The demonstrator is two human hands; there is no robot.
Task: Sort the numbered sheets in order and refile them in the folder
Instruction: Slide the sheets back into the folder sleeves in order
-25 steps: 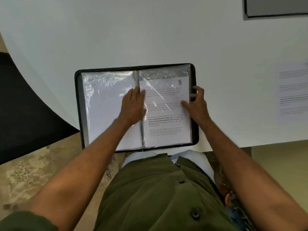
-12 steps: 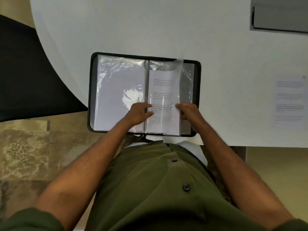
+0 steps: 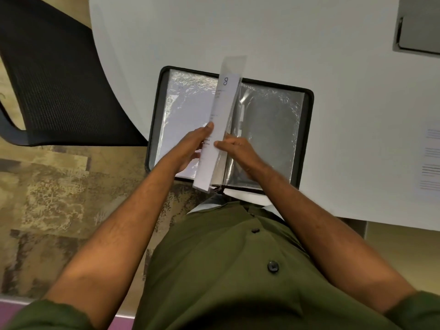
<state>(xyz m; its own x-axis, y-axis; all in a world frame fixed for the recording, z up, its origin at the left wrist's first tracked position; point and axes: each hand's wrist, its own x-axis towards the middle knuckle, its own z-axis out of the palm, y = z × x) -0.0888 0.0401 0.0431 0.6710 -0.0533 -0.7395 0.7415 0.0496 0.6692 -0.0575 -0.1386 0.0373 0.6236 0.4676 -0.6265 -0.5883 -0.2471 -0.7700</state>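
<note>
One white table (image 3: 262, 32) with a rounded edge fills the upper part of the view, and one black mesh chair (image 3: 54, 75) stands at its left side, on a patterned carpet (image 3: 47, 198). One grey flat device (image 3: 421, 27) lies at the far right corner of the table, only partly in view. One person sits at the near edge, in a green buttoned shirt (image 3: 238, 270), with two bare forearms reaching forward.

One black folder (image 3: 308, 129) lies open on the table in front of the person, its near edge hanging a little over the table edge. It shows two spreads of clear plastic sleeves: the left one has white paper inside, the right one looks dark and without paper. Between them one sleeve (image 3: 234, 67) stands up almost on its edge above the spine. In it is one printed sheet (image 3: 221, 120) with a handwritten 8 near the top. One more printed sheet, the loose sheet (image 3: 431, 160), lies flat at the right edge of the table, well apart from the folder and cut by the frame.

The left hand (image 3: 190, 148) is at the left side of the standing sheet, fingers rather straight and pointing up, the fingertips touching the paper. The right hand (image 3: 238, 146) is at the other side, its fingers curled and its thumb pressed on the sheet's edge, so it pinches the sleeve with the sheet.
</note>
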